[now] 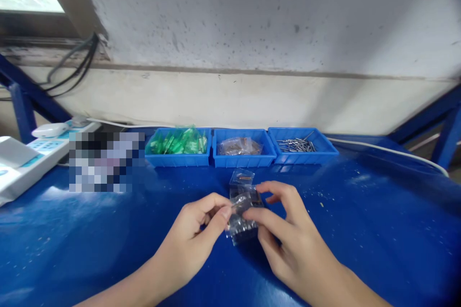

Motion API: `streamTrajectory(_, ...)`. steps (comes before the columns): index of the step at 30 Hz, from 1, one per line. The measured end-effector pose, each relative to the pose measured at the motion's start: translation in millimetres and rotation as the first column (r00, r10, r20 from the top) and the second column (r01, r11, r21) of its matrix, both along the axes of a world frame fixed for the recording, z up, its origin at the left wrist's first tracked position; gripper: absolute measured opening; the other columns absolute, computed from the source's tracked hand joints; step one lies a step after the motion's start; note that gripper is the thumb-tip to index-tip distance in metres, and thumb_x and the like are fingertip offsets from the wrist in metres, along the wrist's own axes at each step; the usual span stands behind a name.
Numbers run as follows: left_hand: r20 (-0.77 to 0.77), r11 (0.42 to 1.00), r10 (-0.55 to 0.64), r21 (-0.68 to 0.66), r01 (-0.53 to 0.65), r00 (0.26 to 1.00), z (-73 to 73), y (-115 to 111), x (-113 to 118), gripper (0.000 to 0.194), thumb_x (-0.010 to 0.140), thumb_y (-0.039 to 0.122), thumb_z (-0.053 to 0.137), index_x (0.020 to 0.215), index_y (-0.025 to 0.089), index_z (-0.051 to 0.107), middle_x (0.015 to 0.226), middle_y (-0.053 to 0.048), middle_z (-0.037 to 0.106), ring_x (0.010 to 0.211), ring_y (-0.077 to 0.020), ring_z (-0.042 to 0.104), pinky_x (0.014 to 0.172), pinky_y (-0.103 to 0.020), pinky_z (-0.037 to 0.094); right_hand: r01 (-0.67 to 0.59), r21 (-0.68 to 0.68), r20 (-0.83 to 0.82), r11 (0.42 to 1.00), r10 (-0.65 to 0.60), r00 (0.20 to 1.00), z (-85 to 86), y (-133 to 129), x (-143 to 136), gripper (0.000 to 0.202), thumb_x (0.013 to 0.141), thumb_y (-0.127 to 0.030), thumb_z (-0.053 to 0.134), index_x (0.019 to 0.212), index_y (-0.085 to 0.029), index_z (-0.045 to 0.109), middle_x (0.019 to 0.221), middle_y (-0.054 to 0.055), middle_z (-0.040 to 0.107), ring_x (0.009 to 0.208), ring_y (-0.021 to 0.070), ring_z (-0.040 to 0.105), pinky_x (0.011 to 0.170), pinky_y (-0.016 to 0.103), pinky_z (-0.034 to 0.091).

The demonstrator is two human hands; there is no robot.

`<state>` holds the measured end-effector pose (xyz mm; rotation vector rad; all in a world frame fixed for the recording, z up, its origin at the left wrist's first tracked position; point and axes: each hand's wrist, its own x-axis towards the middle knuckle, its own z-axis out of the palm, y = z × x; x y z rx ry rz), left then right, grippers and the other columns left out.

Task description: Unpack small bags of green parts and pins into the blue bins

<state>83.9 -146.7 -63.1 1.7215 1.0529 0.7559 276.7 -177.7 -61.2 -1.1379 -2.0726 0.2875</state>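
Note:
My left hand (201, 230) is closed, thumb and forefinger pinching the left edge of a small clear plastic bag (240, 206). My right hand (288, 230) has its fingers apart; one fingertip touches the face of this bag, and another rests near its upper right. Just beyond lies a second clear bag (241, 177) with thin copper-coloured pieces inside. Under and beside the pinched bag is more clear plastic, and I cannot make out its contents. The right fingers partly cover the bags.
Three blue bins line the wall: one with green packets (178, 141), a middle bin (245, 160) holding clear bags, and a right bin (306, 157) with metal pins. At left are a white power strip (46, 153) and a blurred-out item (104, 163) on the blue table (360, 230).

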Motion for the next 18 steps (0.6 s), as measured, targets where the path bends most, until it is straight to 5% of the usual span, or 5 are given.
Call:
streamTrajectory(2, -0.071, 0.942, 0.025, 0.337, 0.001, 0.997, -2.2, 3, -3, 0.012, 0.09, 0.021, 0.05, 0.095, 0.02, 0.061, 0.079, 0.0, 0.062, 0.071, -0.0118, 0.056, 0.066, -0.024, 0.045, 0.041, -0.14, -0.082, 0.989, -0.053, 0.995, 2.5, 2, 0, 0.029, 0.081, -0.008, 0.05, 0.104, -0.023, 0.059, 0.118, 0.01, 0.042, 0.109, 0.0218, 0.046, 0.088, 0.038, 0.045)
streamTrajectory(5, -0.09, 0.703, 0.064, 0.711, 0.019, 0.994, -4.8, 5, -6, 0.026, 0.081, 0.008, 0.061, 0.104, 0.02, 0.062, 0.091, -0.003, 0.064, 0.082, -0.0138, 0.056, 0.075, -0.027, 0.046, -0.021, -0.408, -0.261, 0.913, -0.094, 0.961, 10.3, 5, -1, 0.013, 0.085, -0.027, 0.053, 0.094, -0.022, 0.061, 0.1, 0.007, 0.054, 0.095, 0.0192, 0.053, 0.084, 0.036, 0.045)
streamTrajectory(10, -0.113, 0.506, 0.076, 0.861, 0.059, 0.991, -1.7, 1, -8, 0.036, 0.074, 0.001, 0.067, 0.105, 0.02, 0.063, 0.095, -0.003, 0.064, 0.086, -0.0167, 0.053, 0.08, -0.032, 0.047, -0.301, -0.612, -0.588, 0.732, -0.165, 0.792, 14.9, 0, -8, 0.032, 0.088, -0.045, 0.047, 0.08, -0.019, 0.063, 0.072, 0.002, 0.057, 0.069, 0.0137, 0.052, 0.066, 0.028, 0.045)
streamTrajectory(14, -0.194, 0.56, 0.109, 0.822, 0.101, 0.975, 0.4, -3, -5, 0.041, 0.08, 0.007, 0.062, 0.117, 0.025, 0.057, 0.103, -0.003, 0.062, 0.094, -0.0179, 0.051, 0.085, -0.033, 0.046, -0.217, -0.56, -0.553, 0.799, -0.165, 0.817, 19.3, -7, -14, 0.023, 0.087, -0.037, 0.051, 0.093, -0.019, 0.065, 0.067, 0.0, 0.059, 0.059, 0.0111, 0.052, 0.055, 0.023, 0.045)
streamTrajectory(18, -0.366, 0.761, 0.136, 0.633, 0.139, 0.921, -5.6, -1, 2, 0.056, 0.082, 0.033, 0.061, 0.133, 0.019, 0.04, 0.12, -0.009, 0.055, 0.107, -0.0243, 0.048, 0.091, -0.042, 0.043, 0.246, 0.038, -0.325, 0.969, -0.22, 0.92, 33.1, 18, -1, 0.012, 0.083, -0.022, 0.058, 0.091, -0.021, 0.067, 0.077, 0.002, 0.065, 0.065, 0.0127, 0.057, 0.062, 0.026, 0.047)
